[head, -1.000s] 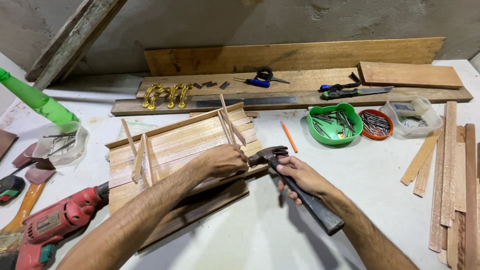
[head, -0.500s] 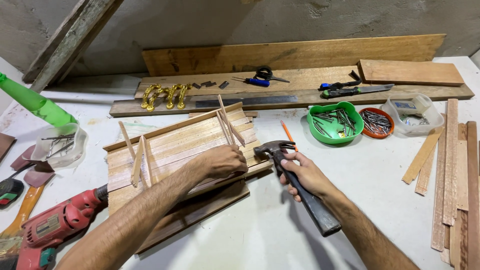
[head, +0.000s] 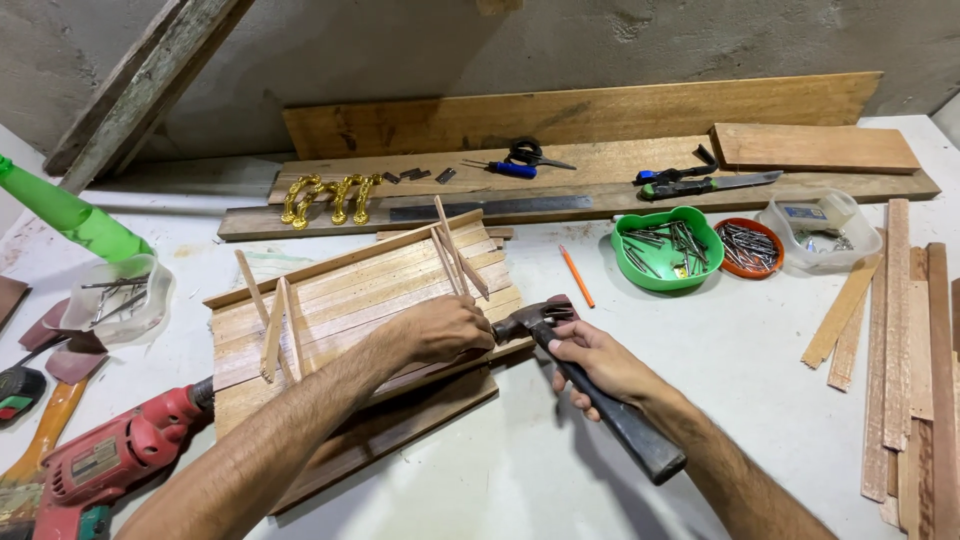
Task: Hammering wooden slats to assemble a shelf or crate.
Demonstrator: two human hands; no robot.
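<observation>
My left hand (head: 447, 328) presses the slatted wooden panel (head: 350, 300), hiding whatever its fingertips pinch; my right hand (head: 598, 364) grips the hammer (head: 590, 385), its steel head at the panel's edge.

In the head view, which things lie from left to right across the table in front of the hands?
Red drill → slatted wooden panel → left hand → hammer, held by the right hand → green bowl of nails → orange dish of nails → loose wooden strips.
</observation>
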